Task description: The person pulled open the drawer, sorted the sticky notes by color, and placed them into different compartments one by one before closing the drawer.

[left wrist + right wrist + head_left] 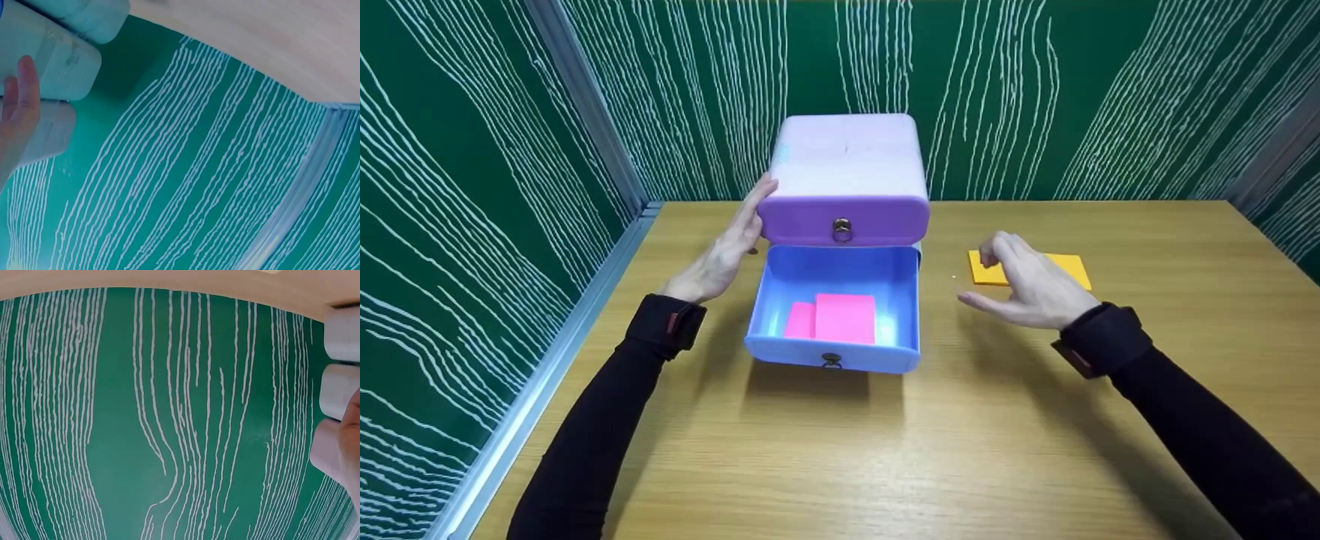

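Note:
A small chest of drawers (847, 154) stands at the back of the table, with a pale pink-white top and a purple upper drawer (802, 221) that is pushed in. Below it, a blue drawer (896, 349) is pulled out. Two bright pink paper pads (845, 319) lie inside, one partly over the other. My left hand (727, 251) rests with extended fingers against the chest's left side, also seen in the left wrist view. To the right, my right hand (1031, 289) is over a yellow-orange paper pad (1069, 266), fingers loosely bent and thumb apart, holding nothing visible.
The wooden table (840, 457) runs up to a green wall (997, 97) with wavy white lines. A metal frame edge (540, 367) borders the left side. Ring pulls hang on the drawer fronts. A tiny white speck (954, 277) lies near my right thumb.

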Tool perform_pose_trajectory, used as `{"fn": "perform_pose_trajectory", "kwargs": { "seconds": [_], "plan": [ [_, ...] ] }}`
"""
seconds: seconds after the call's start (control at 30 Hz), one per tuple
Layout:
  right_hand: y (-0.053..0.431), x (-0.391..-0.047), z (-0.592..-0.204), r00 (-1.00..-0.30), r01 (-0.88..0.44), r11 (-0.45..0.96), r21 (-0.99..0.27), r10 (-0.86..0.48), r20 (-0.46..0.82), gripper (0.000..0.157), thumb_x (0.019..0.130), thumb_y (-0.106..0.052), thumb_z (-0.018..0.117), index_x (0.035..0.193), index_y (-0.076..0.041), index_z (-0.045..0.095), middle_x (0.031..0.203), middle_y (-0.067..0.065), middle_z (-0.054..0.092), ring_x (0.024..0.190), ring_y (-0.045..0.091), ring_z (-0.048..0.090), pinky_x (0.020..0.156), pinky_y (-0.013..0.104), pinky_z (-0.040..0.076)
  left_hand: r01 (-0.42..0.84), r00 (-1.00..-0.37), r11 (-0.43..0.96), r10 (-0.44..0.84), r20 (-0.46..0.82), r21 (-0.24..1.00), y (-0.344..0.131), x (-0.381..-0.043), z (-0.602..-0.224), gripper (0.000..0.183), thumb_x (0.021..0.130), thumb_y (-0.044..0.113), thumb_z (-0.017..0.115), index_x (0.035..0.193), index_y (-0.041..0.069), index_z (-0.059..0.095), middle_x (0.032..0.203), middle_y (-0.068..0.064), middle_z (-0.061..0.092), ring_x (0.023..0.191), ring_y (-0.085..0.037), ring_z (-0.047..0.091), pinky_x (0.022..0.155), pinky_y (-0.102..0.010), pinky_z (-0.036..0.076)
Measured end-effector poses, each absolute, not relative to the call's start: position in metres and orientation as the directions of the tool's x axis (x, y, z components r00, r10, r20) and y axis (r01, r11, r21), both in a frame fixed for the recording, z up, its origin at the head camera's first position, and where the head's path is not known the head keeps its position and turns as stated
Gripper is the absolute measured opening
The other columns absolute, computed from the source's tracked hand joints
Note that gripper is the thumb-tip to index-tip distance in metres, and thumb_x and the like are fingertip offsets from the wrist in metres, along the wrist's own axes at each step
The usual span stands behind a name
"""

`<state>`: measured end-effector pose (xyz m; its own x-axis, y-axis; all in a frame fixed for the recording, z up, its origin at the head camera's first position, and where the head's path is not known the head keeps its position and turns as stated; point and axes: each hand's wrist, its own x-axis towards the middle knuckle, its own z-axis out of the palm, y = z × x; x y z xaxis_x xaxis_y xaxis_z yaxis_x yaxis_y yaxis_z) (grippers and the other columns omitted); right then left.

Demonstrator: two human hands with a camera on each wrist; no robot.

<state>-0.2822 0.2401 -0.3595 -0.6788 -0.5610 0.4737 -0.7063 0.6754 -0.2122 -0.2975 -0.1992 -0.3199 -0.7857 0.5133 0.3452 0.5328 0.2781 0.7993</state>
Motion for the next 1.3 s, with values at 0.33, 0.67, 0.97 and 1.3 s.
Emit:
{"fn": "perform_pose_trajectory", "kwargs": {
  "seconds": [0.33,0.67,0.97,1.3],
  "plan": [
    [0.262,-0.284,-0.375,-0.735,-0.645,0.733,-0.217,-0.517,0.438,0.047,0.085,-0.035,0.080,0.106,-0.005,0.050,0.098,0.009,0.055,0.089,0.021,0.052,0.077,0.039,0.050,0.524,-0.796,0.296,0.503,0.336,0.799,-0.202,-0.297,-0.320,0.059,0.104,0.036,0.020,0.161,0.031,0.007,0.169,0.013,-0.008,0.157,-0.016,-0.002,0.123,-0.063,0.007],
    [0.262,-0.271,-0.405,-0.745,-0.658,0.711,-0.249,-0.564,0.357,0.043,0.086,-0.038,0.078,0.105,-0.007,0.056,0.099,0.010,0.063,0.091,0.023,0.060,0.078,0.039,0.054,0.516,-0.801,0.303,0.503,0.326,0.801,-0.200,-0.296,-0.321,0.059,0.105,0.035,0.020,0.162,0.031,0.006,0.169,0.015,-0.008,0.157,-0.015,-0.004,0.124,-0.062,0.003],
    [0.202,-0.231,-0.403,-0.465,-0.871,0.490,-0.025,-0.809,0.359,0.033,0.092,-0.051,0.067,0.085,-0.019,0.063,0.083,-0.007,0.062,0.077,0.010,0.058,0.073,0.032,0.055,0.521,-0.797,0.290,0.503,0.335,0.803,-0.198,-0.298,-0.321,0.060,0.104,0.034,0.020,0.162,0.027,0.007,0.170,0.010,-0.008,0.157,-0.016,-0.001,0.121,-0.063,0.014],
    [0.171,-0.226,-0.384,-0.350,-0.919,0.394,0.036,-0.852,0.389,0.029,0.098,-0.041,0.063,0.093,-0.015,0.075,0.086,-0.002,0.075,0.078,0.016,0.063,0.073,0.034,0.056,0.530,-0.789,0.284,0.511,0.342,0.799,-0.198,-0.298,-0.321,0.059,0.104,0.033,0.021,0.162,0.026,0.008,0.170,0.008,-0.007,0.157,-0.018,-0.003,0.123,-0.063,0.005]
  ]
}}
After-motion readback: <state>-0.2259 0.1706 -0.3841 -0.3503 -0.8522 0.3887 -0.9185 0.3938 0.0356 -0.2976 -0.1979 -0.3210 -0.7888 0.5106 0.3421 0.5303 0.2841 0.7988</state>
